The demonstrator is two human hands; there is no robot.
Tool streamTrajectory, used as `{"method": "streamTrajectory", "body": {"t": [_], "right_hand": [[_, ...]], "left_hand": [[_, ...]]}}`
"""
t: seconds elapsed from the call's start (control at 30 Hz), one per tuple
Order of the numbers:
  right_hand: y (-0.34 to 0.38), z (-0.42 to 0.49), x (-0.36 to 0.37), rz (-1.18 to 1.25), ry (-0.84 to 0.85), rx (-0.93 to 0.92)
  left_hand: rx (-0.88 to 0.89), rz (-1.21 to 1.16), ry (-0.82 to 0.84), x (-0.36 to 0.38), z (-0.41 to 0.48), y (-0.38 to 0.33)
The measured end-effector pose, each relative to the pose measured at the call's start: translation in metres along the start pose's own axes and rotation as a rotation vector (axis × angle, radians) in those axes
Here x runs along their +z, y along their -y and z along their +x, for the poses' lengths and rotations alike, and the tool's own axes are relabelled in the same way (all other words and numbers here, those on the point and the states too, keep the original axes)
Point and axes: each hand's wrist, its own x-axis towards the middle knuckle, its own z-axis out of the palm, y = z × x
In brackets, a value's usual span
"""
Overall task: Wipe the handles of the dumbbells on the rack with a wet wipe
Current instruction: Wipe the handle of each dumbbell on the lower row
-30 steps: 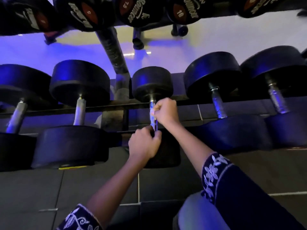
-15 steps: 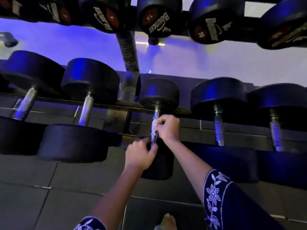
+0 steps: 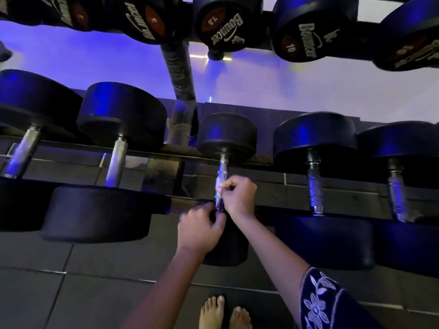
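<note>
A small black dumbbell lies on the lower rack rail, its chrome handle pointing toward me. My right hand is closed around the middle of that handle, with a pale bit of wet wipe showing at the fingertips. My left hand is curled around the handle's near end, right against the front head. Most of the wipe is hidden inside my right fist.
Bigger dumbbells flank it: one to the left and one to the right, both with bare handles. An upper row of labelled dumbbells hangs overhead beside the rack post. My bare feet stand on dark floor tiles.
My right hand has slid down the handle from the far head toward the middle. The left hand stays at the near end. The view has tipped down and my feet now show.
</note>
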Motion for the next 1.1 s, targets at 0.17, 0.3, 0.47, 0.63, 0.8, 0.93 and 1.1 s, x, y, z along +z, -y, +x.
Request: {"method": "streamTrajectory", "body": {"t": [0.17, 0.3, 0.47, 0.63, 0.8, 0.93, 1.1], "right_hand": [[0.002, -0.003, 0.001, -0.087, 0.027, -0.056], [0.011, 0.015, 0.004, -0.11, -0.011, -0.077], [0.002, -0.013, -0.018, -0.216, 0.182, -0.067], [0.015, -0.003, -0.084, -0.14, 0.117, -0.09], [0.002, 0.027, -0.15, -0.18, -0.025, -0.119], [-0.032, 0.05, -0.189, -0.379, -0.026, -0.171], [-0.056, 0.055, -0.203, -0.608, 0.103, -0.166]], "left_hand": [[0.027, 0.012, -0.005, -0.002, 0.0, 0.001], [0.008, 0.01, -0.011, -0.003, -0.001, -0.001], [-0.064, 0.051, 0.027, -0.001, -0.003, -0.007], [-0.114, 0.079, 0.105, -0.015, -0.025, -0.056], [0.013, -0.23, 0.198, 0.007, -0.041, -0.131], [-0.051, -0.269, 0.329, 0.046, -0.042, -0.161], [-0.165, -0.144, 0.262, 0.078, -0.039, -0.193]]}}
